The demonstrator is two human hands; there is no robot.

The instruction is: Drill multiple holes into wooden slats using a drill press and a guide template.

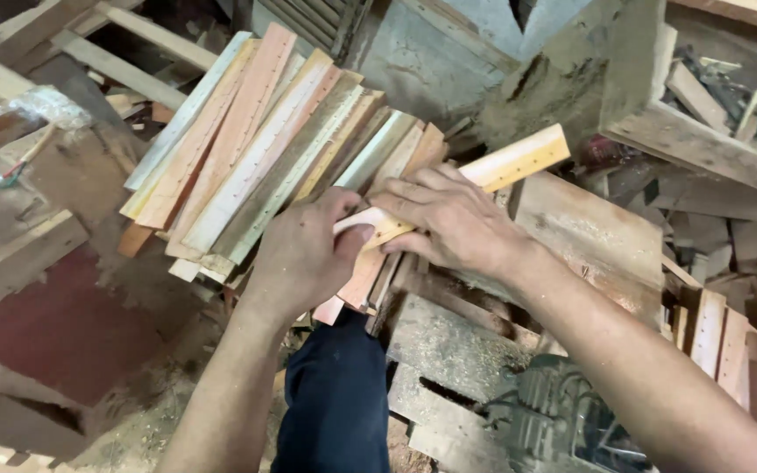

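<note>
A pale wooden slat (512, 161) with a row of small holes lies slanted across a fanned stack of similar slats (251, 149). Both hands grip its near end. My left hand (307, 256) wraps the end from below and left, thumb on top. My right hand (450, 219) presses fingers over the same end from the right. The slat's far end sticks out up and right, past the stack. The held end is partly hidden under the fingers.
A dusty metal machine table (449, 350) lies below the hands, with my dark trouser leg (336, 403) beside it. A rough wooden crate (703, 131) of offcuts stands at top right. More slats (720, 342) lean at right. Planks and a sawdust floor lie left.
</note>
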